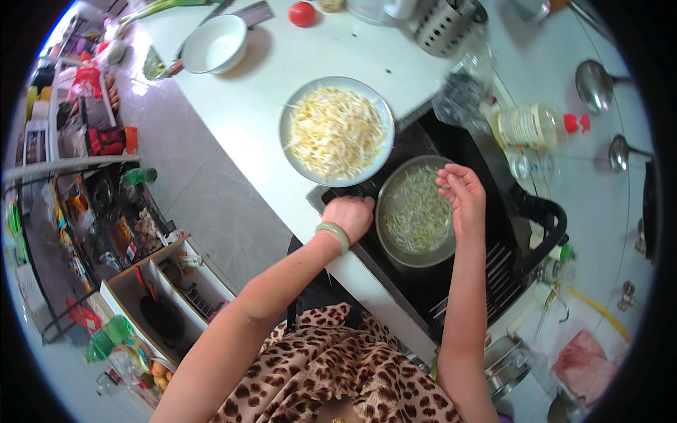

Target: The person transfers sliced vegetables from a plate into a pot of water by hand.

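Note:
A metal pan (418, 211) on the black stove (476, 254) holds liquid with pale sprout-like strands (415, 217). Over the pan's right rim is my right hand (461, 193), its thumb and fingertips close together; whether a strand lies between them is too small to tell. My left hand (349, 214), below a pale green bangle, is closed beside the pan's left rim, by a dark part at the stove's edge that looks like a handle; the fingers hide what they grip. Just above, a wide plate (285, 143) heaped with bean sprouts (338, 132) stands on the white counter, partly near the stove's corner.
Beyond the plate are a white bowl (216, 45), a cleaver (254, 15), a tomato (302, 14) and a perforated metal holder (441, 31). An oil bottle (531, 127) and a crumpled plastic bag (463, 100) sit beyond the stove. Ladles (595, 84) hang at right. An open drawer (169, 296) is lower left.

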A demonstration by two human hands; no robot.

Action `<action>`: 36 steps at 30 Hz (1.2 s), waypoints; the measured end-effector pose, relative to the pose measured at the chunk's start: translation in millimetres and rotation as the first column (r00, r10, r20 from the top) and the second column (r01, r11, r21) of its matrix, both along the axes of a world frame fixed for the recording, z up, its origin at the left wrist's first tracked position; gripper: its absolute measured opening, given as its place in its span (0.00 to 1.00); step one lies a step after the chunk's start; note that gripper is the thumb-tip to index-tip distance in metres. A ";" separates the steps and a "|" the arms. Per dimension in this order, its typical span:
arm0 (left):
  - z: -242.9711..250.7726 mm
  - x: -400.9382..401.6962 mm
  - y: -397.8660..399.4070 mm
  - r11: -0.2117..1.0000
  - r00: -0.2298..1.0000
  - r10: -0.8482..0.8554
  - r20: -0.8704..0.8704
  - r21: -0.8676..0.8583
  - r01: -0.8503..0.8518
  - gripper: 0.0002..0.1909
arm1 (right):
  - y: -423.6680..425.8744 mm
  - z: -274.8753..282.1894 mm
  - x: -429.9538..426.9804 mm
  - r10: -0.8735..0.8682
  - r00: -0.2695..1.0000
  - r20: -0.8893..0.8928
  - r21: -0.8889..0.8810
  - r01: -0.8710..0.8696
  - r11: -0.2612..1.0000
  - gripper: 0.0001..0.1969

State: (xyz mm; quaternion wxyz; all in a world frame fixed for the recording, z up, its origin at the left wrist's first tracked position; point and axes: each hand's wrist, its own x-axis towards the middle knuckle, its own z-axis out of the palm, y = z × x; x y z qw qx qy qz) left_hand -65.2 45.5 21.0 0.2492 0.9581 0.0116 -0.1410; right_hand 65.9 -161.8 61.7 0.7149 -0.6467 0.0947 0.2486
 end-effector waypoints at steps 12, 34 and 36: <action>13.4 2.3 5.2 0.994 0.998 -0.066 0.021 0.092 0.063 0.07 | -98.1 -184.3 -140.7 0.141 0.990 0.021 -0.504 -0.111 0.857 0.17; 13.3 -1.3 13.0 0.996 1.000 0.006 0.003 0.086 -0.006 0.06 | -57.7 -158.1 -117.8 0.191 0.949 -0.250 -0.153 -0.234 0.960 0.11; 13.3 -1.9 14.3 0.996 1.000 0.010 -0.001 0.084 -0.009 0.06 | -62.0 -140.5 -111.3 0.123 0.943 -0.308 -0.157 -0.178 0.971 0.11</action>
